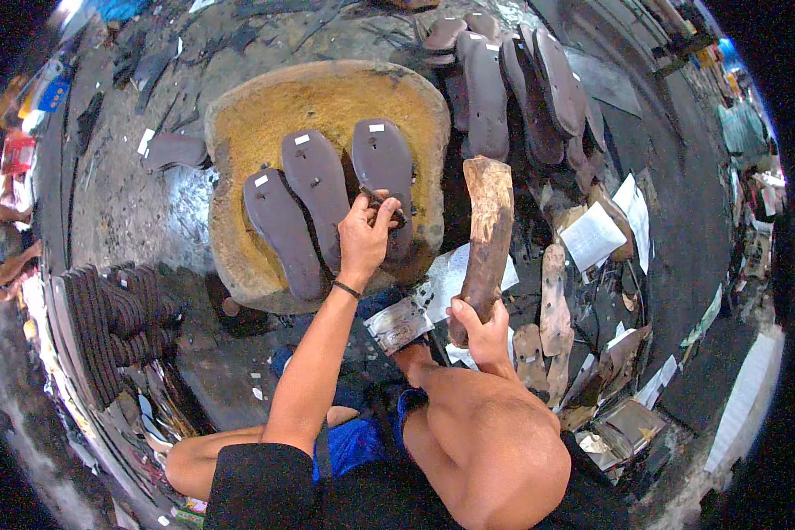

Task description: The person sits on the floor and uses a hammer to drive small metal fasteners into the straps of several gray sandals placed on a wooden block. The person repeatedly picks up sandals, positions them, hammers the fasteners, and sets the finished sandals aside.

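Note:
Three brown shoe soles lie side by side on a broad yellowish block: a left sole [281, 237], a middle sole [316, 181] and a right sole [382, 152]. Each bears a small white label near its top and small dark marks or holes. Over the right sole, my left hand [364, 237] pinches a short dark tool [390, 208]; its exact kind is unclear, and fingers cover part of it. My right hand [486, 334] grips the lower end of a thick wooden club [488, 234], held upright beside the block [238, 115], its pale, worn end pointing away from me.
Several more soles [484, 102] are heaped beyond the block at the right. A row of stacked dark soles [88, 327] stands at the left. Paper sheets [594, 237] and brown sole-shaped pieces [554, 300] litter the right side. Another person [0, 252] is at the far left edge.

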`<state>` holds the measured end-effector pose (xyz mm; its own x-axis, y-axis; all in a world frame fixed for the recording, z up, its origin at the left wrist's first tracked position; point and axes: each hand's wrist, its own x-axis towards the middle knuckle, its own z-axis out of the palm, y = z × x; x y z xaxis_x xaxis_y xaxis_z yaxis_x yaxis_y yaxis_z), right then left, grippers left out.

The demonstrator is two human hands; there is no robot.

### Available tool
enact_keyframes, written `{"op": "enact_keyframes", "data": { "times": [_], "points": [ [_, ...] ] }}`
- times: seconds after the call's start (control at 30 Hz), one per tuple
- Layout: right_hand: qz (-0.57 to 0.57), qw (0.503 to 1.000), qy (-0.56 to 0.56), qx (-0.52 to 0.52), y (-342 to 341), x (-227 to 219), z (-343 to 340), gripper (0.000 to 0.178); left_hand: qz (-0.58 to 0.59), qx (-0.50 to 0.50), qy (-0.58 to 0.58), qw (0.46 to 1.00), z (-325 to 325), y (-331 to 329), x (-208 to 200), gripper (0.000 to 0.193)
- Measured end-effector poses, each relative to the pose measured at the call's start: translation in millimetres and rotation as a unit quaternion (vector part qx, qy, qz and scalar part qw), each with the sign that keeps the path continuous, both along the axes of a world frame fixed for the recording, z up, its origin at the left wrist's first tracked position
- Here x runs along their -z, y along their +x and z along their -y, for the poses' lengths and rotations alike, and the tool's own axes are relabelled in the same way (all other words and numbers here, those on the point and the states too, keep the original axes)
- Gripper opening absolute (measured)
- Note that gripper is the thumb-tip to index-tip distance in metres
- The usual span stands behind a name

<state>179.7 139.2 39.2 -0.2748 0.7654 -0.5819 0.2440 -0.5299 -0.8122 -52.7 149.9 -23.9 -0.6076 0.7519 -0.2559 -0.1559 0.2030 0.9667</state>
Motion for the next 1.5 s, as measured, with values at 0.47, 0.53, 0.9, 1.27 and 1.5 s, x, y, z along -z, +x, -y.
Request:
{"op": "enact_keyframes", "data": {
  "times": [0.47,0.53,0.9,1.27,1.5],
  "points": [
    [-0.429,0.824,0.37,0.021,-9,-134,-69,0.076,-0.321,0.04,0.016,0.946,-4,17,-1,0.02],
    [-0.355,0.824,0.442,-0.02,-21,-99,-63,0.064,-0.377,0.053,0.028,0.924,3,10,7,0.019],
    [-0.101,0.99,0.001,-0.094,-9,-17,-31,0.032,-0.403,0.144,-0.057,0.902,-1,-4,1,0.026],
    [-0.181,0.964,-0.196,0.016,-42,14,-2,0.036,0.15,-0.006,0.006,0.989,82,58,-42,0.022],
    [-0.026,0.998,-0.045,-0.032,-21,3,-6,0.036,0.086,-0.062,0.023,0.994,31,-27,5,0.022]
  ]
}}
